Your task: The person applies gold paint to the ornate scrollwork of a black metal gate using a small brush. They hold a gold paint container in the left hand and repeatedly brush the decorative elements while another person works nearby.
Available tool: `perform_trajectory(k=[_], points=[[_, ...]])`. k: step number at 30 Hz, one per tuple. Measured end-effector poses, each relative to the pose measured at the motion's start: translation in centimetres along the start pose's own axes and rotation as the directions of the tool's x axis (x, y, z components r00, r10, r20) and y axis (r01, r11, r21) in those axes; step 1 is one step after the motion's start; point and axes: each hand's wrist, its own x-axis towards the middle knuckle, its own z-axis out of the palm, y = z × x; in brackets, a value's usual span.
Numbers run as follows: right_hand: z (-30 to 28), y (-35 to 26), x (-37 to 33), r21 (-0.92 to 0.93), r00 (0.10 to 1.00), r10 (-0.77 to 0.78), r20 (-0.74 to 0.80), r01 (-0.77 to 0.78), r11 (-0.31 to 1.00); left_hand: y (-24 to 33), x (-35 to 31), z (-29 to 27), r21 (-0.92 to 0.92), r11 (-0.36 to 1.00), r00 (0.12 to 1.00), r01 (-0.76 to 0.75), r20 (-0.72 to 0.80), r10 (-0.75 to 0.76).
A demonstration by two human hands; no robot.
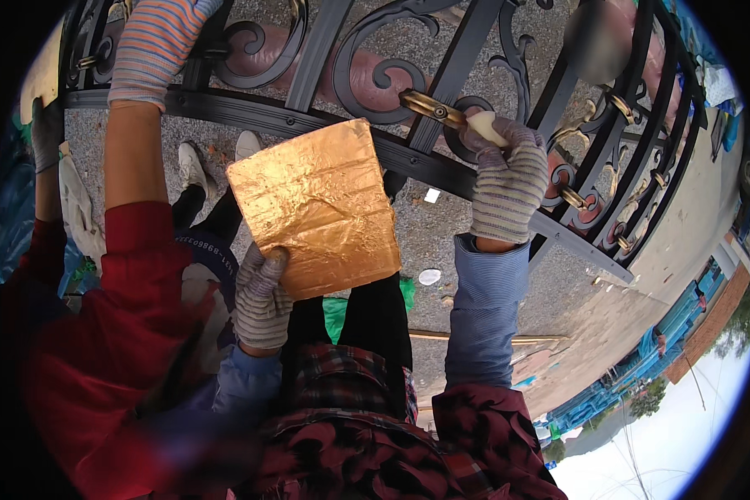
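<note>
A square board coated in wrinkled gold is held at its lower-left corner by my left hand, gloved in striped knit, thumb on top. My right hand, in a similar glove, pinches a small pale sponge-like piece. That piece is at the right end of a gold collar on an upright of the black scrolled metal railing. Whether it touches the collar, I cannot tell.
At the left, a co-worker in red sleeves has one striped-gloved hand over the railing. Their other gloved hand holds a second board. More gold collars dot the railing at right. Pale scraps lie on the ground.
</note>
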Motion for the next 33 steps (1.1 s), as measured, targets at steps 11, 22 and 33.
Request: perform_trajectory(k=[11,22,33], points=[[0.0,-0.1,-0.6,0.082,0.999,-0.022,0.028,0.020,0.996,-0.4,-0.7,-0.2,-0.030,0.999,1.000,0.012,0.008,-0.012],[-5.4,-8.1,-5.6,-0.005,0.833,-0.459,0.309,0.484,0.875,-1.7,-2.1,3.3,-0.128,0.991,0.987,-0.034,0.150,0.053],[-5.8,-9.8,-6.5,0.030,0.641,-0.494,0.588,0.592,0.805,-2.5,-3.7,5.5,-0.119,0.981,0.977,-0.151,0.136,0.166]])
